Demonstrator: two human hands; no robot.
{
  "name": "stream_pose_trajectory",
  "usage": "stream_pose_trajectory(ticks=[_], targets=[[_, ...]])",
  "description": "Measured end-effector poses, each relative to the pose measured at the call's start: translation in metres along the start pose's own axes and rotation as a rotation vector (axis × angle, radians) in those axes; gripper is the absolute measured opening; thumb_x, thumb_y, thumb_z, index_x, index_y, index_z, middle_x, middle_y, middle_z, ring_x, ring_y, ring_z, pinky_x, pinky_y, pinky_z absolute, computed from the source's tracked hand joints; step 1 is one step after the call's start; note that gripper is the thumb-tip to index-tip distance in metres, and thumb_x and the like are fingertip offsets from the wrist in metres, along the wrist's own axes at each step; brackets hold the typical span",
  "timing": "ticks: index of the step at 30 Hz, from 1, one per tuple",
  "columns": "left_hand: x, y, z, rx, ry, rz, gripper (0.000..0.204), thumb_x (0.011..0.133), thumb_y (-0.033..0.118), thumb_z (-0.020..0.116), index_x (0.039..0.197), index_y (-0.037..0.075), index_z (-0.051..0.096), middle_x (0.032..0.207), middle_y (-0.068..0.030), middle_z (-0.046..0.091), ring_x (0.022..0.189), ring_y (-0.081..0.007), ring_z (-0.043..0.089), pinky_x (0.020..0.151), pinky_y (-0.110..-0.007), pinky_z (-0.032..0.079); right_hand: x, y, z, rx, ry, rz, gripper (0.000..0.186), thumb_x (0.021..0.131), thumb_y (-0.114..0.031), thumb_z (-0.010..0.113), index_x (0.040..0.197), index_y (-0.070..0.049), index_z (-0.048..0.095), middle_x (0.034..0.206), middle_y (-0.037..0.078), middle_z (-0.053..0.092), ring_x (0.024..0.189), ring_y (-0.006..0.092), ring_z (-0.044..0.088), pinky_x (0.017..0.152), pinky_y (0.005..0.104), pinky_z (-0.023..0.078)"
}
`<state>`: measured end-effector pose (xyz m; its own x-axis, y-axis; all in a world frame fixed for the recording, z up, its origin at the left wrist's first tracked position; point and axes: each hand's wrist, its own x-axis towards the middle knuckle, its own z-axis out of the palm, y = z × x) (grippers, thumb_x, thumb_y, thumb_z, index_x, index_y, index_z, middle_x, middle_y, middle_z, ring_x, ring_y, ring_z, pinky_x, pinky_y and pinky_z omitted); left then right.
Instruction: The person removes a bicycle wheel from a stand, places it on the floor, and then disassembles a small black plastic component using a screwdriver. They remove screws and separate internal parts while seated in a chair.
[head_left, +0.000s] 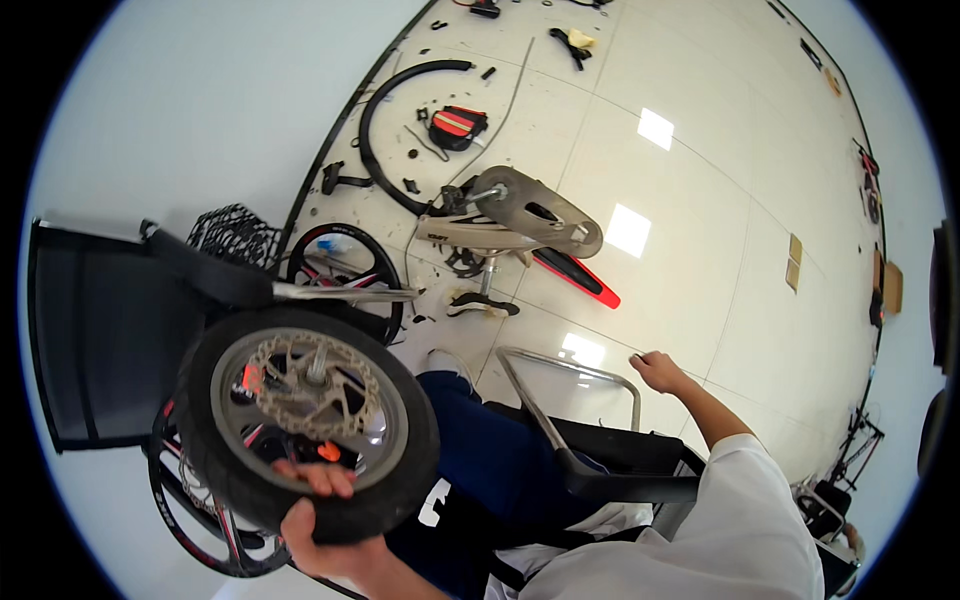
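Observation:
A small wheel with a black tyre (pixel 405 410) and a grey rim is tilted up at the lower left. A brake disc (pixel 365 385) with a threaded axle at its centre faces upward on it. My left hand (pixel 330 530) grips its near edge, the thumb outside the tyre and the fingers reaching in over the rim. Out to the right, beyond a chair's metal armrest (pixel 570 370), my right hand (pixel 657 372) is held away from the wheel with its fingers curled closed. Whatever may be in those fingers is too small to tell.
A black chair (pixel 90 340) stands left of the wheel. Other wheels (pixel 388 270) lie beside and under it. On the tiled floor ahead are a beige frame part (pixel 470 235), a red-and-black fender (pixel 580 278), a loose tyre (pixel 372 120), a red-and-black bag (pixel 458 128) and several small parts.

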<state>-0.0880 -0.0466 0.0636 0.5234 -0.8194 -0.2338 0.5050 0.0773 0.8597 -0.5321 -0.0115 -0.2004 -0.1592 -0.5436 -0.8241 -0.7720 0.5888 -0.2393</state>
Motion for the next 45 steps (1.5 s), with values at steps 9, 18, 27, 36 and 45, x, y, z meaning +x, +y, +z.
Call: stream_pose_trajectory(ticks=[9,18,27,36,45], targets=[[-0.044,-0.041,0.044,0.059,-0.158,-0.321,0.045,0.076,0.017,0.061,0.115,0.0,0.049,0.087,-0.0158,0.056,0.077,-0.029,0.055,0.08,-0.041,0.045,0.041,-0.039,0.003,0.08,0.002,-0.037,0.052,0.091,-0.042,0.051,0.084,0.008,0.065,0.079,0.027,0.064,0.076,0.0371,0.064,0.072,0.045,0.048],[0.067,-0.24,0.055,0.269,-0.13,-0.535,0.01,0.073,0.004,0.067,0.079,-0.003,0.061,0.072,-0.0073,0.064,0.062,-0.0166,0.061,0.064,-0.028,0.048,0.05,-0.052,-0.01,0.151,0.081,-0.052,0.046,0.092,-0.037,0.055,0.08,0.007,0.061,0.069,0.021,0.059,0.065,0.0247,0.056,0.063,0.0411,0.045],[0.12,-0.318,0.024,0.617,0.135,-0.683,0.027,0.067,0.018,0.072,0.084,-0.001,0.062,0.072,-0.0074,0.065,0.067,-0.0214,0.061,0.069,-0.033,0.048,0.051,0.015,0.04,-0.025,-0.032,0.154,0.048,0.089,-0.041,0.055,0.086,0.006,0.067,0.08,0.027,0.065,0.077,0.0382,0.065,0.071,0.0452,0.05],[0.17,-0.329,0.028,0.588,0.038,-0.67,0.028,0.065,0.019,0.075,0.083,0.0,0.065,0.072,-0.0065,0.065,0.065,-0.0179,0.061,0.066,-0.031,0.047,0.049,-0.041,0.03,0.037,-0.023,0.036,0.045,0.089,-0.037,0.056,0.08,0.007,0.062,0.071,0.025,0.062,0.068,0.0353,0.062,0.065,0.0435,0.048],[0.206,-0.318,0.015,0.117,0.044,-0.709,0.035,0.069,0.008,0.073,0.101,-0.002,0.062,0.098,-0.0065,0.066,0.092,-0.0178,0.061,0.086,-0.03,0.044,0.056,-0.004,0.042,0.037,-0.026,0.105,0.046,0.09,-0.038,0.056,0.082,0.007,0.063,0.072,0.025,0.062,0.067,0.0342,0.061,0.064,0.0431,0.047]])
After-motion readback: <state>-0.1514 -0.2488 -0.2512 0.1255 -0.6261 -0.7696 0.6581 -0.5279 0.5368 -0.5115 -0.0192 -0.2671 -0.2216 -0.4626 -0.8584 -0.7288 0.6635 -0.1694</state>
